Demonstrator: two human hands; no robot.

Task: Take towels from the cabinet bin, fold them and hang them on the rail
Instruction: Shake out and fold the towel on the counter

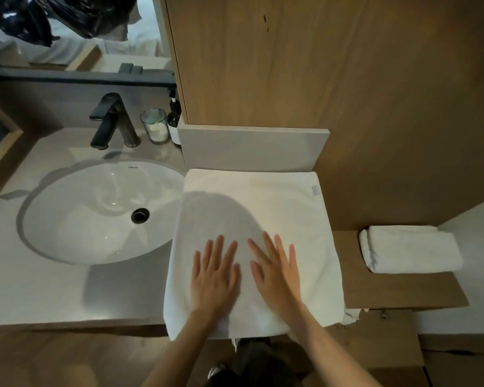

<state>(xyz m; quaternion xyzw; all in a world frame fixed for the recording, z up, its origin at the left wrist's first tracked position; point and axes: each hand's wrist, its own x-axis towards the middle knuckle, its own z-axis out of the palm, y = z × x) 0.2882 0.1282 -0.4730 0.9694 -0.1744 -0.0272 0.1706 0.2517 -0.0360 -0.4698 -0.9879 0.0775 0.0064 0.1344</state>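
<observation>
Head view: left hand (214, 277) and right hand (275, 270) lie flat, fingers straight, side by side on the white towel (263, 208) spread beneath and beyond them. Soft, limp, light; probably best pinched at corners.

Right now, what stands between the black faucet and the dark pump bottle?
A clear glass jar stands there, shown in the head view.

A white oval basin (95, 213) with a dark drain (140, 215) sits in the grey counter (39, 289), a black faucet (111, 118) at its twelve o'clock, a glass jar (155, 125) and a dark pump bottle (174, 121) at one o'clock.
</observation>
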